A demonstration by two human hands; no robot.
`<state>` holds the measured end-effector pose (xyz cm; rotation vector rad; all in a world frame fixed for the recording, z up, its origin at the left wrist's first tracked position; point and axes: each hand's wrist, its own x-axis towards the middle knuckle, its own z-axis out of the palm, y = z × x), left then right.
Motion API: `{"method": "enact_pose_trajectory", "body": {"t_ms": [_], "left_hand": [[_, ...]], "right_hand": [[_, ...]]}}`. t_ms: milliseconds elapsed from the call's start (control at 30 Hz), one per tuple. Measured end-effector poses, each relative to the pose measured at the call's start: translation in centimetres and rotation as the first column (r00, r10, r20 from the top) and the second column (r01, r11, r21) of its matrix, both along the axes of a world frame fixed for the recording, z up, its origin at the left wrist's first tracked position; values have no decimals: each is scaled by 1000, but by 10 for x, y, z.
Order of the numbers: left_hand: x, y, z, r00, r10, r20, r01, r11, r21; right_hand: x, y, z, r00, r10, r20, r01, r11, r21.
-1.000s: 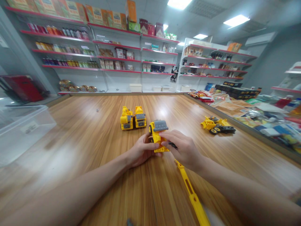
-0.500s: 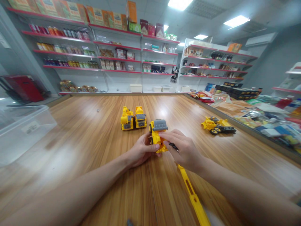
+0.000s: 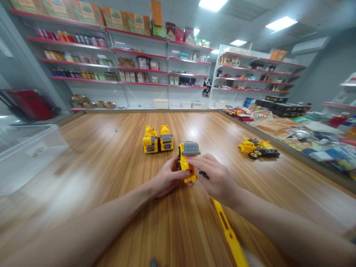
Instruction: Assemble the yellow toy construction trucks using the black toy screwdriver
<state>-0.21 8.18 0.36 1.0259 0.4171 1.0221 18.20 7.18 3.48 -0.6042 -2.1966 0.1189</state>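
Both my hands hold a yellow toy truck [image 3: 188,155] with a grey top, just above the wooden table [image 3: 116,174]. My left hand [image 3: 167,178] grips its left side with fingers curled round it. On the truck's right side my right hand [image 3: 217,177] is closed, and a small black piece [image 3: 204,173] shows between its fingers. A long yellow toy arm [image 3: 228,233] lies on the table under my right wrist.
Two yellow toy trucks [image 3: 158,139] stand side by side behind my hands. Another yellow toy vehicle [image 3: 258,147] lies to the right. A clear plastic box [image 3: 26,152] sits at the left edge. Packaged goods [image 3: 303,137] cover the right counter; stocked shelves [image 3: 133,66] line the back.
The toy truck has shifted slightly up and away in my hands. My right fingers have moved a little on its side. Nothing else has moved.
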Motion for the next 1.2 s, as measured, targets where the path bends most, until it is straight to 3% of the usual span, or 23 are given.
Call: {"method": "enact_pose_trajectory", "body": {"t_ms": [400, 467, 533, 600, 667, 767, 900, 1100, 1200], "left_hand": [[0, 11, -7, 982, 183, 57, -179, 982, -61], [-1, 11, -6, 976, 209, 59, -205, 976, -75], [-1, 12, -5, 972, 232, 48, -227, 970, -88], [-1, 11, -5, 970, 240, 35, -236, 967, -92], [-2, 11, -5, 971, 238, 27, -234, 968, -87], [-3, 11, -5, 974, 224, 24, -222, 972, -75], [-3, 11, -5, 978, 202, 44, -198, 977, -73], [-4, 11, -5, 984, 171, 48, -168, 984, -55], [-4, 11, -5, 986, 160, 39, -158, 986, -52]], "right_hand": [[-1, -8, 3, 988, -101, -113, 108, 993, 54], [-2, -18, 7, 998, -21, -52, 24, 998, 54], [-6, -30, 7, 983, 131, 130, -136, 990, 32], [-11, -44, 4, 887, 279, 369, -288, 957, -30], [-18, -56, -4, 764, 398, 507, -404, 909, -106], [-25, -67, -18, 708, 436, 555, -453, 884, -115], [-28, -70, -32, 707, 421, 568, -438, 892, -117], [-27, -70, -32, 651, 476, 592, -459, 867, -192], [-27, -71, -27, 657, 464, 594, -467, 869, -162]]}}
